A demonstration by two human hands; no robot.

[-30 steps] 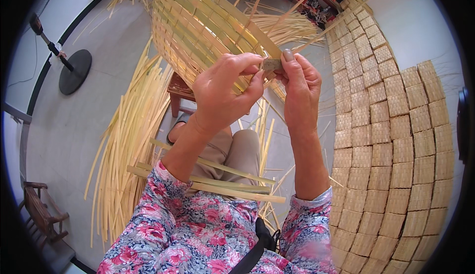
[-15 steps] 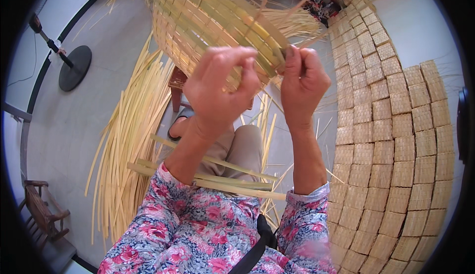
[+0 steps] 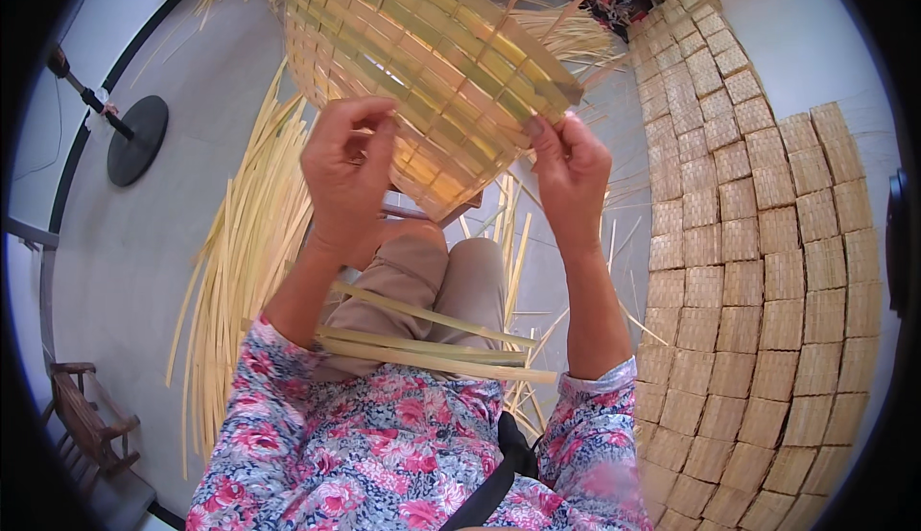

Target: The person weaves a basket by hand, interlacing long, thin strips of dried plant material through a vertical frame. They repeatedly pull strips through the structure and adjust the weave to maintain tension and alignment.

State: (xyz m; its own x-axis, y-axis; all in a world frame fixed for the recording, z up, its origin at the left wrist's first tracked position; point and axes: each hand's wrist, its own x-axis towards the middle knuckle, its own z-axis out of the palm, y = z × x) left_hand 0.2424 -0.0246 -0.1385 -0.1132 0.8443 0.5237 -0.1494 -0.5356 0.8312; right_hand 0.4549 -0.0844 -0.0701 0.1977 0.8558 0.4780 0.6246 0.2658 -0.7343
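Half-woven bamboo basket, held raised in the upper centre of the frame above the seated person's knees, with its open weave tilted toward the camera. A second ago both hands met at one point on the lower rim, pinching a single strip between them; they have since drawn apart along the rim. The left hand now sits left of centre, fingers curled and closed over the basket's lower left edge, while the right hand sits right of centre, thumb and fingertips pinching a strip end at the lower right edge. The basket has also dropped slightly and turned, showing more of its wall. Judged from this, the strip just handled appears seated, and the grip has shifted to steady or turn the work. Loose split bamboo strips fan over the floor at left; several lie across the lap. Stacked woven square mats fill the right side.
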